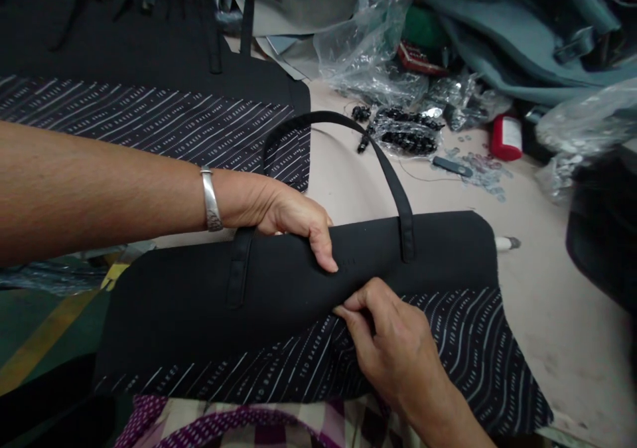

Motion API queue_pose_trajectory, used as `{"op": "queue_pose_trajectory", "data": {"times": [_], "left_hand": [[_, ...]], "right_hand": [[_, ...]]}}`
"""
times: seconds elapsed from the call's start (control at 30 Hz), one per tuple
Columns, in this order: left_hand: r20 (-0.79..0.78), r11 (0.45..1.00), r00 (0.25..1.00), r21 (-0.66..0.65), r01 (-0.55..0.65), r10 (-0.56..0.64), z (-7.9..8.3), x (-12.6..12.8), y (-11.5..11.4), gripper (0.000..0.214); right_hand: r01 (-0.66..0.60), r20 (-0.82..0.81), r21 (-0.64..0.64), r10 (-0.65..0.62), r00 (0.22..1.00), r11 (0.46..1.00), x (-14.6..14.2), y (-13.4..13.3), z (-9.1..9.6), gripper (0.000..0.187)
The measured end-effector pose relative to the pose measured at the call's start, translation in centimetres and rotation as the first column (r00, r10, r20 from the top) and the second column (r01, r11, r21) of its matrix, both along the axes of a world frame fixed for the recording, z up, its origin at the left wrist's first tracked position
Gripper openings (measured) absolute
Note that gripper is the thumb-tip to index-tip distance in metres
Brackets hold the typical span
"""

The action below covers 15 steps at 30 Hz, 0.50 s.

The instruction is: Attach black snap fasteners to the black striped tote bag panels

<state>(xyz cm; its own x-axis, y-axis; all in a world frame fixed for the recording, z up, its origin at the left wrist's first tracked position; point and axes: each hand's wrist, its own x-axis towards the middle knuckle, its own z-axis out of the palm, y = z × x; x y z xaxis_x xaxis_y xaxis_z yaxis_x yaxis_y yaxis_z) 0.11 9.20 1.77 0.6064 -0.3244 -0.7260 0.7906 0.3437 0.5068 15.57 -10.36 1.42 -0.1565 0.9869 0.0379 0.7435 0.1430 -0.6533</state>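
Note:
A black bag panel with a lower section of white-striped, lettered fabric lies over the table's near edge and toward my lap. My left hand grips its top edge, thumb on the front and fingers hidden behind. The black strap handle arches up from the panel, both ends attached to it, with my left wrist passing through the loop. Lower down, my right hand pinches the seam where plain black meets print; the fabric puckers there. Whether a thread sits between those fingertips is too small to tell.
More black bag panels with straps lie at the back left. Toward the back right are clear plastic bags, bagged black parts, a red-and-white container, a small grey tool and grey-blue material. A white-bodied marker-like item pokes out beside the panel.

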Motion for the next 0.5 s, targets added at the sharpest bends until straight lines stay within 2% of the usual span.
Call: {"op": "queue_pose_trajectory", "data": {"times": [0.1, 0.2, 0.27, 0.33, 0.37, 0.4, 0.43, 0.5], "left_hand": [[0.004, 1.0, 1.0, -0.008, -0.024, 0.024, -0.2, 0.0, 0.1, 0.028], [-0.01, 0.999, 1.0, 0.036, -0.011, 0.011, 0.5, 0.0, 0.3, 0.027], [-0.027, 0.992, 0.999, 0.127, 0.023, -0.02, 2.1, 0.2, 0.6, 0.026], [0.01, 0.949, 0.994, 0.298, 0.1, -0.108, 4.6, 0.9, 0.8, 0.025], [0.037, 0.892, 0.981, 0.424, 0.157, -0.19, 6.1, 1.3, 0.9, 0.024], [0.047, 0.793, 0.956, 0.572, 0.212, -0.29, 7.8, 1.9, 0.7, 0.023], [0.028, 0.65, 0.92, 0.716, 0.255, -0.391, 9.3, 2.4, 0.4, 0.021], [-0.072, 0.288, 0.842, 0.921, 0.261, -0.535, 11.9, 3.4, -0.9, 0.018]], "right_hand": [[0.016, -0.044, 0.012, -0.015, 0.999, 1.0, 0.0, 0.0, -0.2, 0.016], [0.032, -0.165, -0.063, -0.042, 0.985, 0.998, 0.8, -0.1, 0.0, 0.011], [0.075, -0.228, -0.067, -0.088, 0.97, 0.995, 1.7, -0.1, 0.6, 0.006], [0.202, -0.206, 0.047, -0.188, 0.96, 0.978, 2.7, 0.1, 1.6, 0.02], [0.284, -0.175, 0.121, -0.261, 0.949, 0.951, 3.2, 0.3, 2.3, 0.031], [0.359, -0.142, 0.179, -0.337, 0.931, 0.916, 3.8, 0.5, 3.0, 0.044], [0.417, -0.118, 0.22, -0.401, 0.909, 0.882, 4.3, 0.8, 3.7, 0.057], [0.478, -0.083, 0.27, -0.474, 0.876, 0.836, 5.2, 1.3, 4.9, 0.079]]}}
